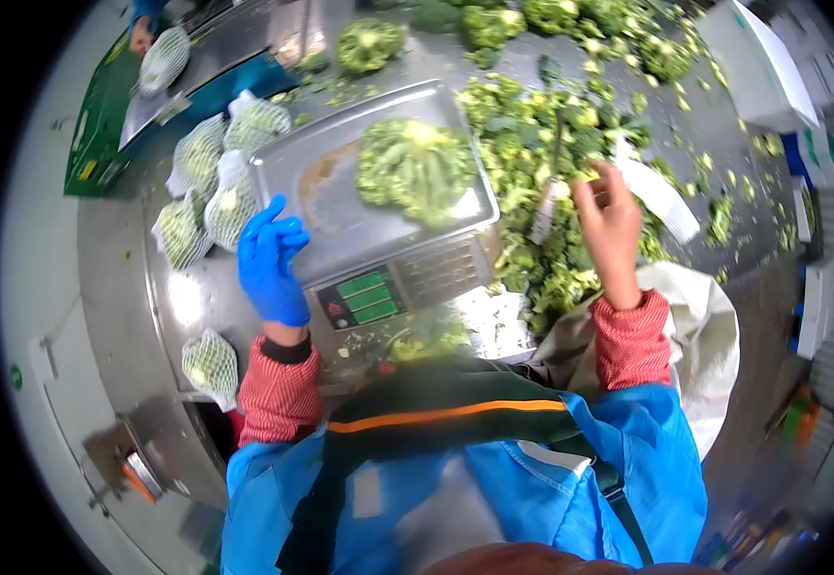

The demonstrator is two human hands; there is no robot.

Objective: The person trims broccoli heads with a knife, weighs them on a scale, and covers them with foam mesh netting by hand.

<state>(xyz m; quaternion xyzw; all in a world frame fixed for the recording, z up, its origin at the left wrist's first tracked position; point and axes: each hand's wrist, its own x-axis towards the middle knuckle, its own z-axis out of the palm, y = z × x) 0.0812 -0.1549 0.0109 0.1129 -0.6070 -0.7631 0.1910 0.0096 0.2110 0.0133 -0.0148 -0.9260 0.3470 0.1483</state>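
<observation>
A trimmed head of broccoli (pixel 417 169) lies stem up on the steel pan of a digital scale (pixel 280 176). My left hand (pixel 273 266), in a blue glove, hovers by the pan's left edge with fingers partly curled and nothing seen in it. Beside it, several broccoli heads in white foam nets (pixel 232 201) rest on the steel table. My right hand (pixel 609 223), bare, is over the heap of broccoli trimmings (pixel 517 144), fingers bent; whether it touches anything is unclear. A knife (pixel 546 208) lies on the trimmings to its left, and a white foam net (pixel 657 198) to its right.
More broccoli heads (pixel 492 27) and scattered pieces cover the table's far side. A white box (pixel 754 65) stands at the far right, a pale sack (pixel 704 316) by my right forearm. At the upper left, another person's hand (pixel 141 36) touches a netted head near a green crate (pixel 90 151).
</observation>
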